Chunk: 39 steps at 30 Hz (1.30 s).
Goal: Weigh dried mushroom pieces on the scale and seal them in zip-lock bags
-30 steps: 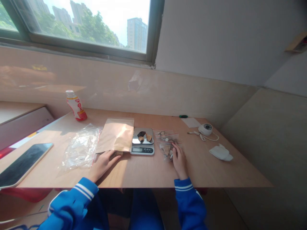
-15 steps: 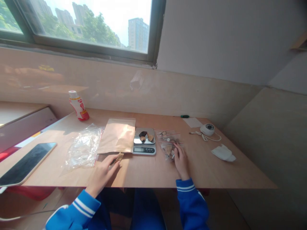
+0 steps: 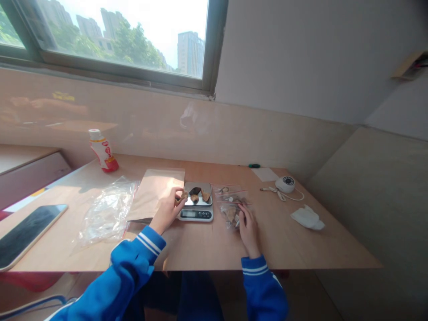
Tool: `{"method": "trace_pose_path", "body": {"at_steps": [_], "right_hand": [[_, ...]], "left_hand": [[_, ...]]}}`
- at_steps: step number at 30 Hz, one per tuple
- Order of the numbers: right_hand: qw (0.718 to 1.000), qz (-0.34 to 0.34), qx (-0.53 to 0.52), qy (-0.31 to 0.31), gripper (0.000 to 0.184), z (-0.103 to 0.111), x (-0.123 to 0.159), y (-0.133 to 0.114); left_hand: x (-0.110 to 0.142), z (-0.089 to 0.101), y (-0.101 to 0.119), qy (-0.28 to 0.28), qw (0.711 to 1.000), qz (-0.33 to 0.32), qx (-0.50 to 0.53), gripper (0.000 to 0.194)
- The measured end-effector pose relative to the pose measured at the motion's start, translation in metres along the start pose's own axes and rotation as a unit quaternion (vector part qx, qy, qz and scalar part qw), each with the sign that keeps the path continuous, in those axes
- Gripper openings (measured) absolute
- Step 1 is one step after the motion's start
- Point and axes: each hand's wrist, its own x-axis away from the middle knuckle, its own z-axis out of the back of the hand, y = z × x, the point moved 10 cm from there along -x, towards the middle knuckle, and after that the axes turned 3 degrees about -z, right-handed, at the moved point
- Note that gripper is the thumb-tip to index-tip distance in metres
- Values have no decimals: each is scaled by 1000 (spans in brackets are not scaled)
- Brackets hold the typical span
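Observation:
My left hand (image 3: 168,209) pinches a small brown dried piece (image 3: 181,196) at the left edge of the kitchen scale (image 3: 197,214). Several dark and tan dried pieces (image 3: 195,198) lie on the scale's metal plate; the digits on its display are too faint to read. Beside the scale, a brown paper pouch (image 3: 152,191) lies flat, partly behind my left hand. My right hand (image 3: 248,227) rests with fingers extended on the right edge of a clear zip bag (image 3: 229,211) holding brown pieces and small white packets.
Left of the pouch lies a crumpled clear plastic bag (image 3: 105,211), with a phone (image 3: 31,234) farther left. A red-and-white bottle (image 3: 104,151) stands at the back. To the right are a white camera-like device (image 3: 285,183) with a cable, a tissue (image 3: 308,217) and a paper sheet (image 3: 265,174).
My left hand has moved up and right with the brown piece, from the front of the pouch to the scale's plate. My right hand stays at the zip bag. The view has shifted slightly.

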Motion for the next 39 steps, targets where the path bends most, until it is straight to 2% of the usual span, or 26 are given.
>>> {"method": "trace_pose_path", "body": {"at_steps": [5, 10, 14, 19, 23, 26, 33, 37, 39], "right_hand": [[1000, 6, 0, 6, 44, 0, 0, -1], [1000, 6, 5, 2, 42, 1, 1, -1], [1000, 6, 9, 2, 43, 1, 1, -2], [1000, 3, 3, 4, 42, 1, 1, 0], [1000, -1, 2, -2, 43, 1, 1, 0], [1000, -6, 4, -4, 43, 0, 1, 1], [1000, 8, 5, 4, 42, 1, 1, -1], [1000, 12, 6, 4, 42, 1, 1, -2], [1000, 12, 8, 3, 41, 1, 1, -2]], "left_hand": [[-7, -18, -16, -28, 999, 27, -33, 32], [-10, -24, -11, -41, 992, -4, -122, 30], [-12, -20, -7, -19, 985, -20, -173, 29], [-9, -6, -6, 2, 989, -5, -148, 32], [-5, -13, 0, -61, 982, -29, -177, 39], [-3, -19, -1, -82, 974, -27, -208, 41], [-11, -16, 2, -65, 977, 3, -201, 36], [-18, 3, -2, -24, 988, 57, -140, 36], [-24, 13, -4, 10, 995, 62, -83, 34]]}}
